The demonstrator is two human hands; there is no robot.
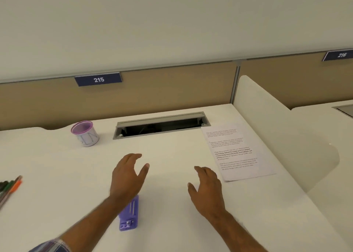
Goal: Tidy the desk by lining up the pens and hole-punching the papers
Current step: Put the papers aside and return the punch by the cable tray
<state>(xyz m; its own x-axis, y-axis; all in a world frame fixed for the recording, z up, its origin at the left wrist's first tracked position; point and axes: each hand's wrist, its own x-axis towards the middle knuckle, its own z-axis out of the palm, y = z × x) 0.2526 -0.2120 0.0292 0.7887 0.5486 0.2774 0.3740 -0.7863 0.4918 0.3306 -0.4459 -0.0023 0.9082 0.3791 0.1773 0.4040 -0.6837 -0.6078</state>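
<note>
Nearest the near edge of the white desk (pixel 172 146): purple hole punch (pixel 129 216), lying flat, partly covered by the left forearm. Plaid sleeve (pixel 51 246) at the bottom left corner of the view.

Left hand (pixel 127 177) over the middle of the desk, palm down, fingers loosely spread and slightly curled, thumb out to the right, holding nothing. Whether touching the surface or just above it: cannot tell. Right hand (pixel 207 189) beside it, apart from it, likewise spread and empty, fingers toward the printed sheet.

Printed paper (pixel 236 152) flat along the right edge of the desk, its far corner just beside the cable slot (pixel 160 124), its near corner close to the right fingertips but not touching.

Pens (pixel 9 188) bunched at the left edge, cut off by the frame, orange and green among them; exact count unclear.

Purple-rimmed pen cup (pixel 85 133) upright near the far left, left of the open cable slot.

Blue number plates 215 (pixel 98 79) and 216 (pixel 340 55) on the tan back partition (pixel 172 91); white side divider (pixel 277 122) along the right edge.
</note>
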